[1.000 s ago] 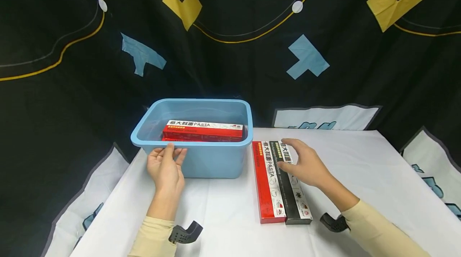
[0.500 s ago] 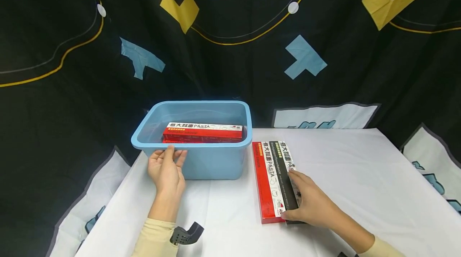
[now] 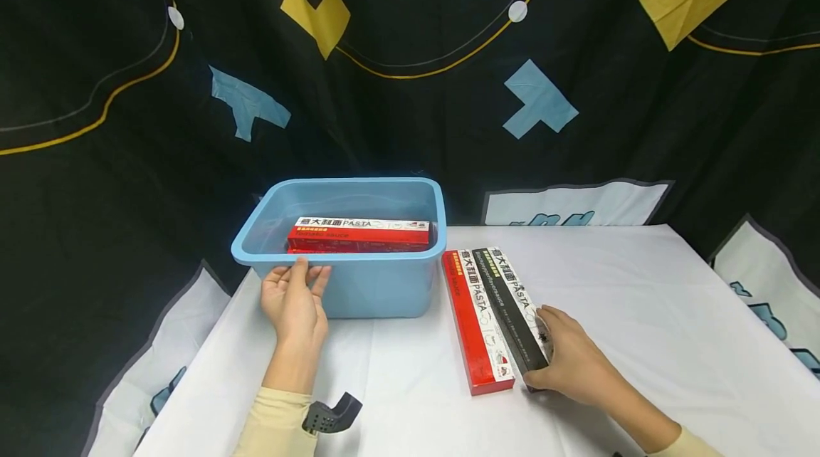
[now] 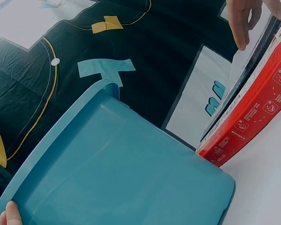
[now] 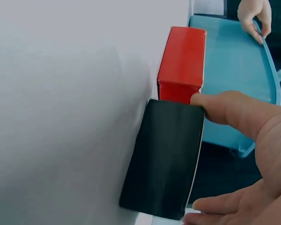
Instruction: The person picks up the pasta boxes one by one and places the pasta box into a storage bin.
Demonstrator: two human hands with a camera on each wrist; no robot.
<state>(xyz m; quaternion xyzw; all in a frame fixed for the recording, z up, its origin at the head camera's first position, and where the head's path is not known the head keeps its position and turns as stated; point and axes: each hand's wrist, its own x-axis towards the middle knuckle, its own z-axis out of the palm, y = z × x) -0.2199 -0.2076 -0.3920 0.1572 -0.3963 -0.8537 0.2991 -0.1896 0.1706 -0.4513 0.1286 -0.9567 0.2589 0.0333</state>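
A light blue plastic bin [image 3: 384, 290] stands on the table's left part, and my left hand [image 3: 296, 307] holds its front rim, thumb on top. Red pasta boxes [image 3: 359, 235] lie inside the bin, their lower parts hidden by the front wall. On the cloth to its right, a red pasta box [image 3: 470, 329] lies lengthwise beside a black pasta box [image 3: 506, 307]. My right hand [image 3: 570, 364] grips the black box near its near end, thumb on the left corner and fingers along the right side. The right wrist view shows the black box's end face [image 5: 164, 154] close up.
A white cloth [image 3: 640, 314] covers the table, reaching out to the right of the boxes. Behind it hangs a black curtain [image 3: 410, 137] with yellow and blue tape pieces. The bin's right wall is close to the far end of the red box.
My right hand slid down the black box to its near end and shifted right. Both loose boxes turned slightly, near ends to the right, with a gap between them. My left hand stayed on the rim.
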